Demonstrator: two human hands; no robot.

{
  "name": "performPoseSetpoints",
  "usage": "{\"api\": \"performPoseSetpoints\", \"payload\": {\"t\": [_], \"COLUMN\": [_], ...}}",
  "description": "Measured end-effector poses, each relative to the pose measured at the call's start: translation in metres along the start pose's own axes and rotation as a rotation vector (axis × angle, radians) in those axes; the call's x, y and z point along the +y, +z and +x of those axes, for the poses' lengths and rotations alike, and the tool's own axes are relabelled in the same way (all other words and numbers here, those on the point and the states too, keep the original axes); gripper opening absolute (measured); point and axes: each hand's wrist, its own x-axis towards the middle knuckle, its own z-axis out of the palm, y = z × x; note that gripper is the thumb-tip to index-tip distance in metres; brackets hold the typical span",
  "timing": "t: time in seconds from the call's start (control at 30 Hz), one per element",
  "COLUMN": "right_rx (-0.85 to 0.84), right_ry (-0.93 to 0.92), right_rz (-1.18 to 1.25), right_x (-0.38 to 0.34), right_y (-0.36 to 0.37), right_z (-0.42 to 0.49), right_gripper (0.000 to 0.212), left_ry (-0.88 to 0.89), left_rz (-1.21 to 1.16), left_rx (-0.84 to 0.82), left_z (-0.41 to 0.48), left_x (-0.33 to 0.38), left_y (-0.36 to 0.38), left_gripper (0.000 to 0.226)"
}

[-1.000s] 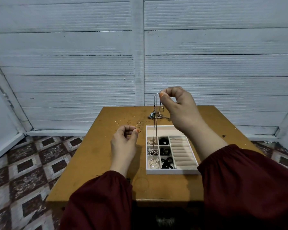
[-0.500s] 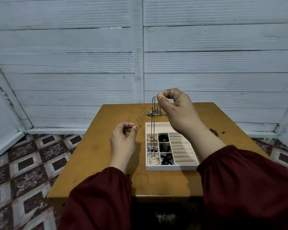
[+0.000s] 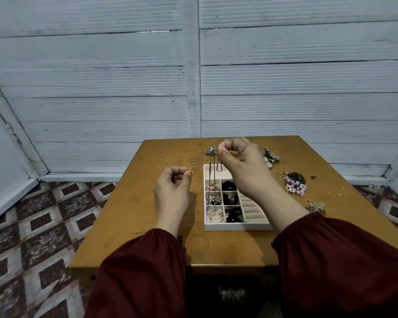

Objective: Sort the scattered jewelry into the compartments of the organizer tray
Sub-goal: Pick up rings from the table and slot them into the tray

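Right hand [image 3: 239,164] pinches a thin chain necklace [image 3: 210,177] hanging over the left compartments of the organizer tray [image 3: 237,226]. Left hand [image 3: 172,191], just left of the tray, pinches a small ring [image 3: 192,172]. Loose rings [image 3: 179,161] lie beyond on the table [image 3: 129,210].

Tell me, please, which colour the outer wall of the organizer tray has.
White. The organizer tray shows best in the head view, the only one given.

Saw a worn ochre table [image 3: 129,203] under the fingers [image 3: 239,145], a white plank wall [image 3: 101,76] rising far beyond them, and brown-and-cream patterned floor tiles [image 3: 32,237] well off to their left.
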Motion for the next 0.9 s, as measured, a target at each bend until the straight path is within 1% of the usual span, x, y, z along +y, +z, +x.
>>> {"api": "performPoseSetpoints", "payload": {"t": [0.23, 0.47, 0.6, 0.7, 0.83, 0.9], "right_rx": [-0.006, -0.023, -0.033, -0.057, -0.106, -0.122], "right_ry": [0.035, 0.083, 0.101, 0.12, 0.125, 0.123], "right_rz": [-0.01, -0.034, -0.057, -0.144, -0.302, -0.381], "right_x": [0.017, 0.034, 0.042, 0.045, 0.052, 0.056], "right_y": [0.005, 0.012, 0.016, 0.016, 0.02, 0.022], "right_z": [-0.012, -0.023, -0.03, -0.036, -0.044, -0.047], "right_gripper": [0.021, 0.019, 0.022, 0.024, 0.012, 0.01], "left_ry": [0.018, 0.021, 0.006, 0.007, -0.002, -0.002], "left_rz": [-0.006, -0.005, -0.003, -0.003, -0.009, -0.009], "left_rx": [0.013, 0.005, 0.01, 0.013, 0.009, 0.012], "left_z": [-0.001, -0.003, -0.006, -0.007, -0.006, -0.007], "left_x": [-0.001, -0.005, -0.008, -0.009, -0.011, -0.012], "left_y": [-0.001, 0.0, 0.0, 0.0, 0.0, 0.0], "left_gripper": [0.018, 0.015, 0.015, 0.015, 0.013, 0.015]}}
